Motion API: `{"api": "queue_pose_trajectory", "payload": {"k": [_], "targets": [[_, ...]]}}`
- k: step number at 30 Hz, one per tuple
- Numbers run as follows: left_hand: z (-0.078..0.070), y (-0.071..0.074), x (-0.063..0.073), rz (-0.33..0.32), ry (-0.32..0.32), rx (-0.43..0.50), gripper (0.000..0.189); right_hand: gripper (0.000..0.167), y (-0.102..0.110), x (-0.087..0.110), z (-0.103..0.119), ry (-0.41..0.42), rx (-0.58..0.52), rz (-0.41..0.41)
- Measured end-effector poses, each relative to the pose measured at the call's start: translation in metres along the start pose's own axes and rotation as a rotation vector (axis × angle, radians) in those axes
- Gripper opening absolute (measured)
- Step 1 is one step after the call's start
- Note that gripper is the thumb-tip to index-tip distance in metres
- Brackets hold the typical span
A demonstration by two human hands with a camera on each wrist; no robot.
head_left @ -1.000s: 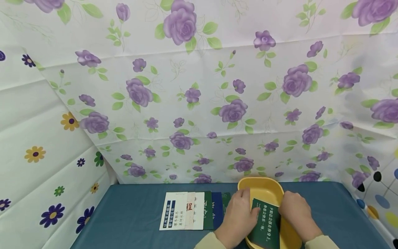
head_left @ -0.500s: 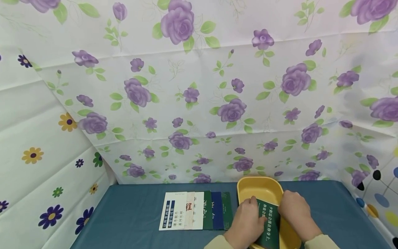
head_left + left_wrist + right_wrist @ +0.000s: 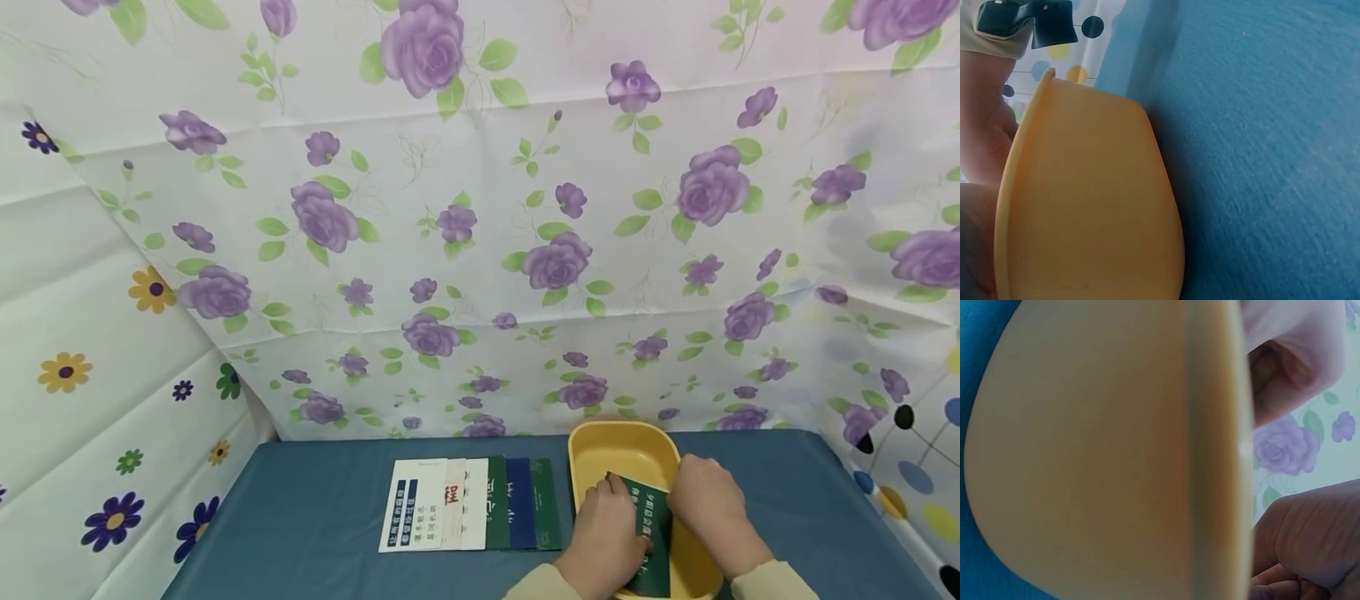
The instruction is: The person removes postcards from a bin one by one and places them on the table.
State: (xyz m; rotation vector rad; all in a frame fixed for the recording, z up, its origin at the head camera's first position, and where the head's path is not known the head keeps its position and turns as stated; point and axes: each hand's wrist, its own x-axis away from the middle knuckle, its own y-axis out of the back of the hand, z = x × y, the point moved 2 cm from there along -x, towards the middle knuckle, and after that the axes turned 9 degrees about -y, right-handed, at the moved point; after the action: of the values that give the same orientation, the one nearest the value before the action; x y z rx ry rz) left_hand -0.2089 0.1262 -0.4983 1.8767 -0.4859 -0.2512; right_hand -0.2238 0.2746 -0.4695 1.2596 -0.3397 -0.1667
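Note:
A green card with white writing lies slanted over a yellow plastic tub in the head view. My left hand grips its left side, with the thumb over its face and an index finger at its top corner. Curled fingers of my right hand hold the card's upper right edge, beside the tub's right rim. The wrist views mostly show the tub's outer wall. Beyond the rim, the right wrist view also shows both hands with bent fingers. Part of the card is hidden under my left hand.
Left of the tub, several cards lie overlapping in a row: a white one, others with white faces, a blue one and green ones. The table has a blue cloth. Flowered sheets rise behind and at the sides.
My left hand has moved right across the green card and now covers more of it; the end green card in the row has come into view. My right hand stays at the card's right edge.

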Motion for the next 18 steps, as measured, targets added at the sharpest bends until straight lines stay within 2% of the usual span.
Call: {"api": "queue_pose_trajectory", "payload": {"k": [8,11,15,18], "targets": [[-0.0045,-0.0058,0.0005,-0.008,-0.017,-0.269,0.115,0.012,0.0,-0.0014,0.0001,-0.009,0.004,0.013],[-0.0042,-0.0066,0.0006,0.01,-0.003,-0.285,0.117,0.012,-0.0014,-0.0017,-0.0002,-0.006,0.009,0.013],[-0.0044,-0.0068,-0.0017,0.071,0.003,-0.299,0.111,0.012,-0.002,-0.002,-0.0009,-0.007,0.009,0.003],[-0.0049,-0.0076,-0.0029,0.089,0.001,-0.332,0.109,0.012,-0.0021,-0.0025,-0.0012,-0.01,0.007,-0.009]]}}
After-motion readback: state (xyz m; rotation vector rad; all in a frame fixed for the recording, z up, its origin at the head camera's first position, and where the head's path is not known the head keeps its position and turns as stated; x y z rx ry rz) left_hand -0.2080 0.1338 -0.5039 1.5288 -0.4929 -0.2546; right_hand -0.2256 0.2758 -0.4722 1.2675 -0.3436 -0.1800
